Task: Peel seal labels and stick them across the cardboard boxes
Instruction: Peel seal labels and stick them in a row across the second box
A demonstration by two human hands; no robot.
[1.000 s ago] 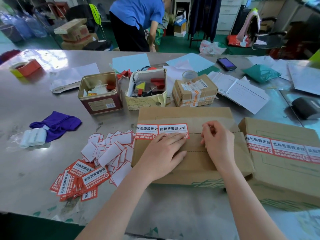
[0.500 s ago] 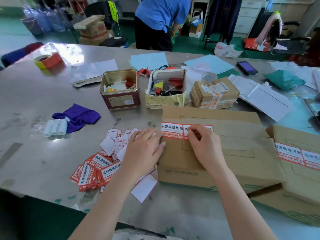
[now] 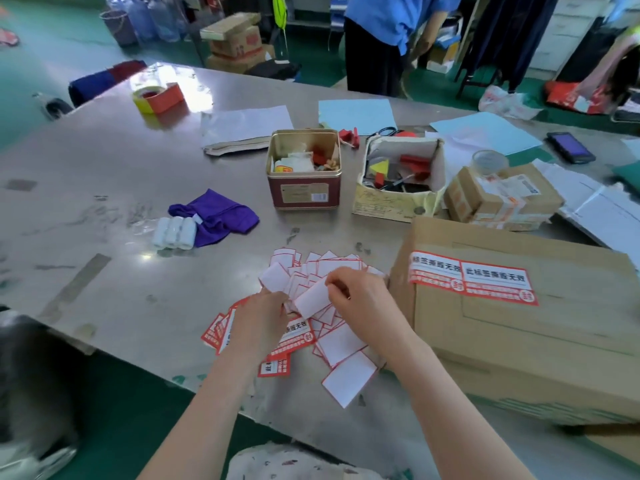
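Peeling the next seal label (image 3: 311, 296) over the pile of labels (image 3: 313, 271) on the counter (image 3: 104, 209), just left of the cardboard box (image 3: 519, 323). Right hand (image 3: 360, 299) is pinched on the label's upper edge; left hand (image 3: 259, 323) is closed on its lower-left end, exact grip hidden. Risk: the adhesive curls back on itself or grabs loose backings below if I let it sag; tearing it if I pull too fast. Label shows its white side, long axis running lower-left to upper-right, tilted up toward the box. Two labels (image 3: 472, 280) already sit on the box, end to end along its top-left edge.
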